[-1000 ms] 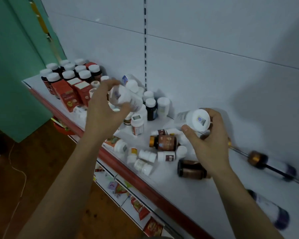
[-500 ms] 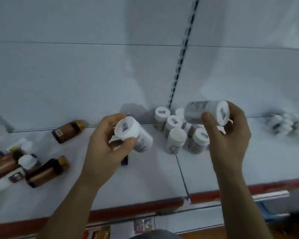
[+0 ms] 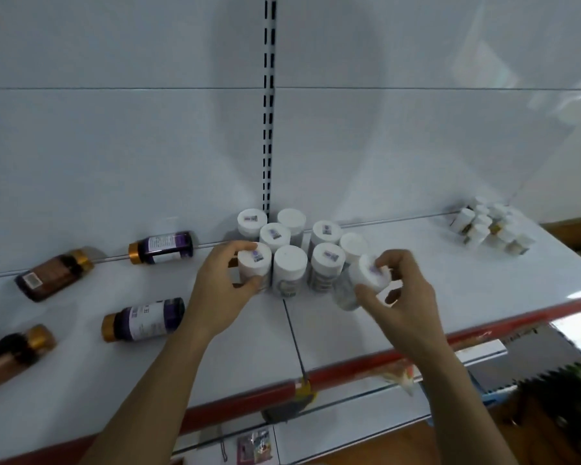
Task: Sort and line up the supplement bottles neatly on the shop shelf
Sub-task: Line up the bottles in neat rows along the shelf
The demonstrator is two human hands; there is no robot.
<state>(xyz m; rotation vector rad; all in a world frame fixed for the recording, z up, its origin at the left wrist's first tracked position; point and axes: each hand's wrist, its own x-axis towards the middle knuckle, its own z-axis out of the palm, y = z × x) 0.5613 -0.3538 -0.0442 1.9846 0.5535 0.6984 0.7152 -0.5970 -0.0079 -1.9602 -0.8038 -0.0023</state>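
On the head camera, my left hand wraps around an upright white-capped bottle at the near left corner of the white bottle cluster, which stands mid-shelf near the back panel. My right hand pinches a tilted white bottle at the cluster's near right edge. It's blurred, so I can't tell if its base touches the shelf. To the left, purple-labelled bottles and a brown bottle lie on their sides. Small white bottles stand far right.
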